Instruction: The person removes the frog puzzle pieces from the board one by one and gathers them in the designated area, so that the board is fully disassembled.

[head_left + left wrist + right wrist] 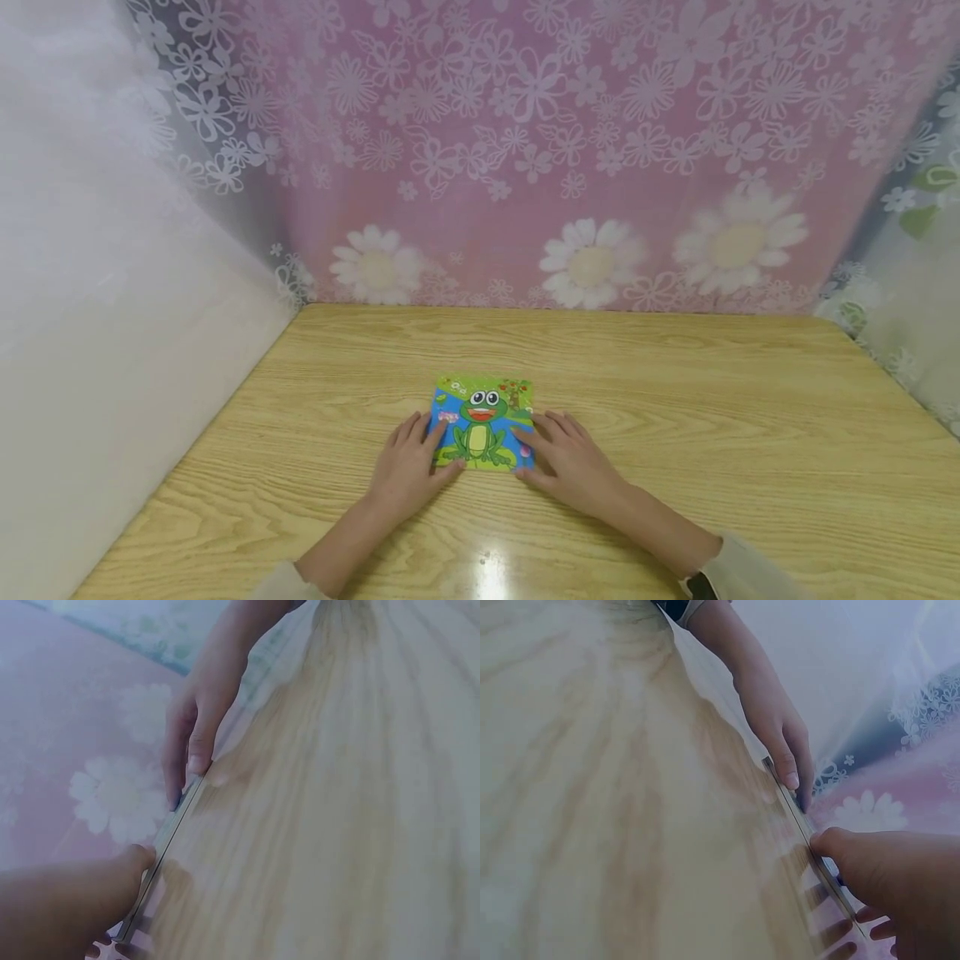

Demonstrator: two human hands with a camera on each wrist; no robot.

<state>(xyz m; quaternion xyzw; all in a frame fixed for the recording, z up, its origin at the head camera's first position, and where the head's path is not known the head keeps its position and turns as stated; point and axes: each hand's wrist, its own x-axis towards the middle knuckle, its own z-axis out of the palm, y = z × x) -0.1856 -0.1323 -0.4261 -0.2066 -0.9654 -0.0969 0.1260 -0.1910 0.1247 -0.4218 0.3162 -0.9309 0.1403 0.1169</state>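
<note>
A flat board with a cartoon frog picture [478,437] lies on the wooden table, its bright green and blue face upward. My left hand [408,468] rests at its left side, index finger over the picture's edge and thumb against the near edge. On the opposite side my right hand [576,467] touches it likewise, index fingertip on the picture, thumb by the near right corner. Both wrist views show the thin board edge-on, as a narrow strip [174,825] between the two hands. Fingers on both hands look fairly straight and spread. Whether the picture is cut into pieces is too small to tell.
The wood-grain table [675,400] extends around the board on all sides. A pink curtain with white flowers [540,150] hangs along the back edge. Pale sheeting [127,292] borders the left side, and a flowered sheet [915,275] the right.
</note>
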